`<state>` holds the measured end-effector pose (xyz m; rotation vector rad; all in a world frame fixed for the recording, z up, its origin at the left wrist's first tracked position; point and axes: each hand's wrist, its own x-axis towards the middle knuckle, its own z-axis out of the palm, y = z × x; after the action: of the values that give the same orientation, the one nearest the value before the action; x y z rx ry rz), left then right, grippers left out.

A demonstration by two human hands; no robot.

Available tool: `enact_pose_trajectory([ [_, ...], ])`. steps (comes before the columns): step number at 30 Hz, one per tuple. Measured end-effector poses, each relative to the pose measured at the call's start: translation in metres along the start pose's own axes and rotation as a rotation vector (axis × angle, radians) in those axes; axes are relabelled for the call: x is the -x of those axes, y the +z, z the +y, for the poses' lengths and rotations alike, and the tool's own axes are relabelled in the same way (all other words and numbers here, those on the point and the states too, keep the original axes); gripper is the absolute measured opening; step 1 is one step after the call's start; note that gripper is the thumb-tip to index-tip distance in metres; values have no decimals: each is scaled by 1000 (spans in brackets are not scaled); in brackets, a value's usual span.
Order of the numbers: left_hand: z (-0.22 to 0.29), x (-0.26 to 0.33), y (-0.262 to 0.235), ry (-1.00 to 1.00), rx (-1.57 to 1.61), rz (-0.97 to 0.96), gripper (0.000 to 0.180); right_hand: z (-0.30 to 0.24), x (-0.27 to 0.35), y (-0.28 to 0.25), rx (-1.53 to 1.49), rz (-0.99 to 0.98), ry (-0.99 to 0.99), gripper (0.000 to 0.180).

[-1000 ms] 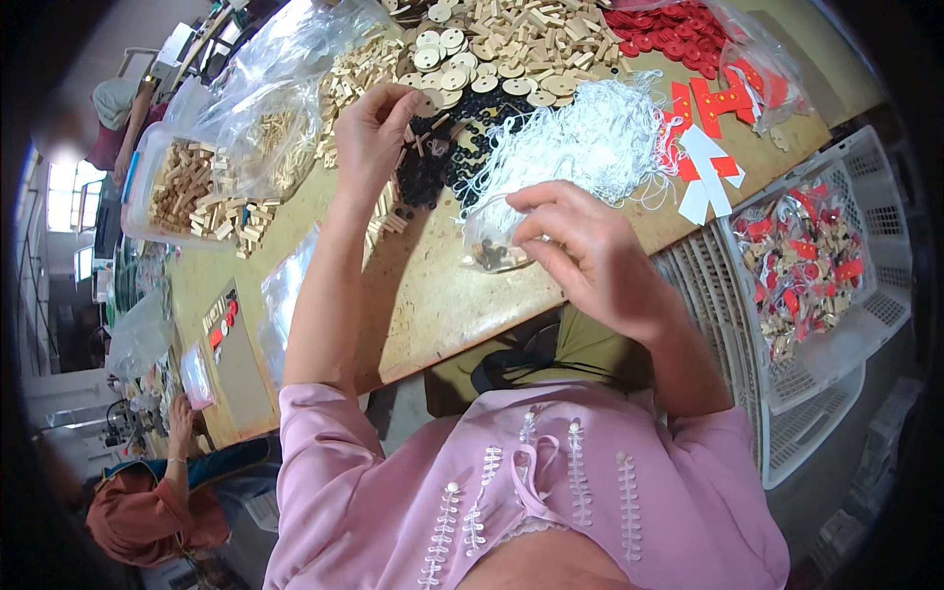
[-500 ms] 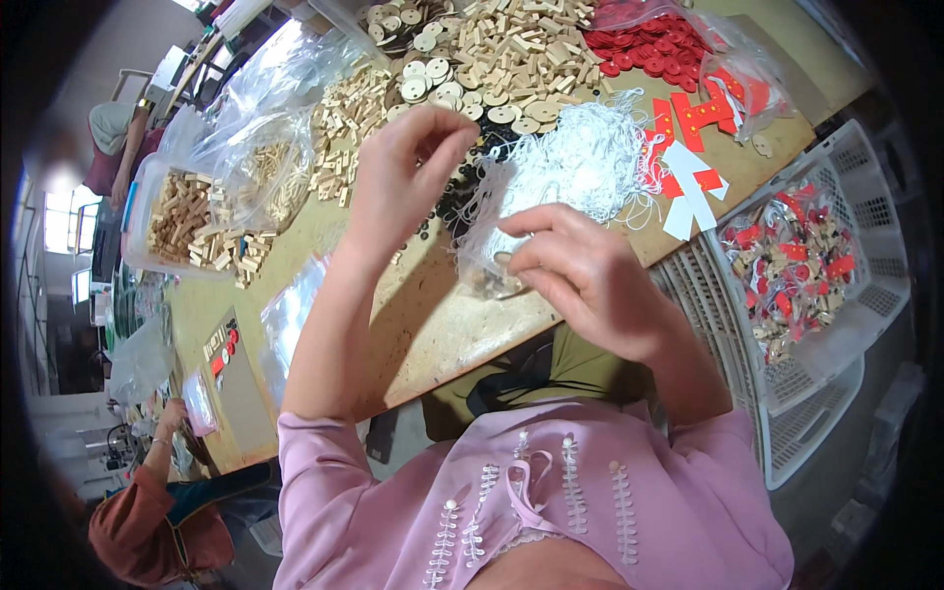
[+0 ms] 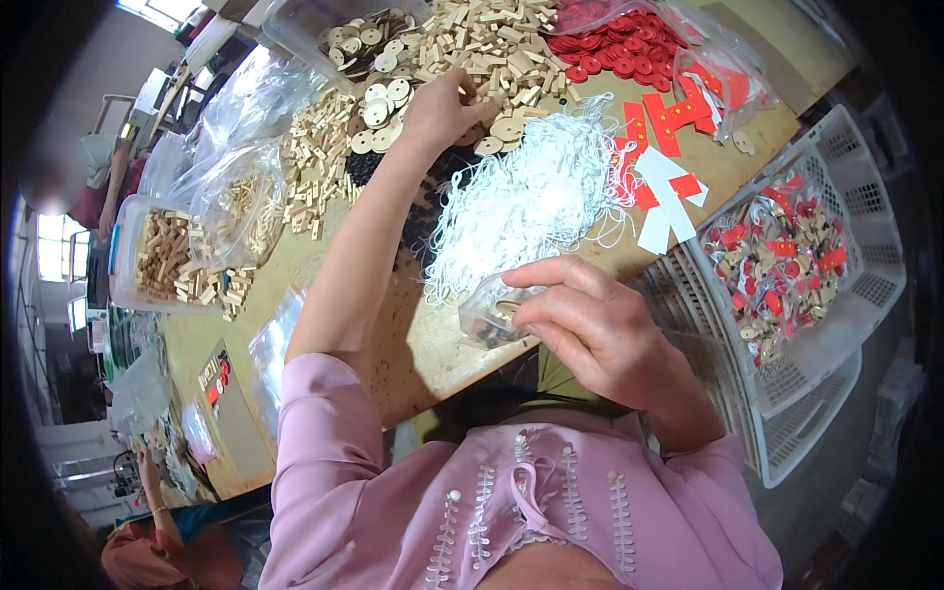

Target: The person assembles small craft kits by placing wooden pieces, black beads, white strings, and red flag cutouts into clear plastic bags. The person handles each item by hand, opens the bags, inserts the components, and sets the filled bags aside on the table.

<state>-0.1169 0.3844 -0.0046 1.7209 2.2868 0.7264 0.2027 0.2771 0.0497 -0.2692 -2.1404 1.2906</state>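
My left hand (image 3: 444,112) reaches to the far pile, its fingers apart at the edge of small wooden blocks (image 3: 500,49) and round wooden discs (image 3: 508,129). Whether the fingertips touch a piece is hard to see. Close to the table's front edge, my right hand (image 3: 602,329) pinches the mouth of a small clear plastic bag (image 3: 485,317). Some small pieces show inside the bag, a pale ring-shaped one among them. A heap of white cords (image 3: 526,202) lies between the two hands. Black beads (image 3: 366,167) lie beside my left forearm.
Red discs (image 3: 629,47), red flag pieces (image 3: 678,123) and white strips (image 3: 667,202) lie at the right. A white crate (image 3: 855,265) of filled bags stands off the table's right edge. A plastic tub (image 3: 128,258) of blocks sits left. Another person (image 3: 167,551) works at lower left.
My left hand has moved away from above the bag to the wooden pieces at the far side. My right hand still holds the bag, slightly lower. The view has shifted a little.
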Motion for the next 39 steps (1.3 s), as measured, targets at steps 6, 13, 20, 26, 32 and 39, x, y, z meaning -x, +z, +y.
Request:
enact_pose_trajectory([
  [6,-26,-1,3,-64,359,-73,28,6,-4,0,4,26,-27,16],
  [13,-25,29,-34,-219,1014,-195,23,14,-11,-6,6,31,-83,19],
  [20,4,96,-72,-338,1584,-365,13,14,-26,-5,122,26,-58,16],
  [26,36,144,-82,-22,1306,-407,18,9,-36,0,195,12,-91,15],
  [32,79,179,-99,227,608,-246,17,9,-30,3,174,12,-93,15],
  [39,48,114,-70,206,540,51,15,5,-17,-1,121,27,-27,19],
])
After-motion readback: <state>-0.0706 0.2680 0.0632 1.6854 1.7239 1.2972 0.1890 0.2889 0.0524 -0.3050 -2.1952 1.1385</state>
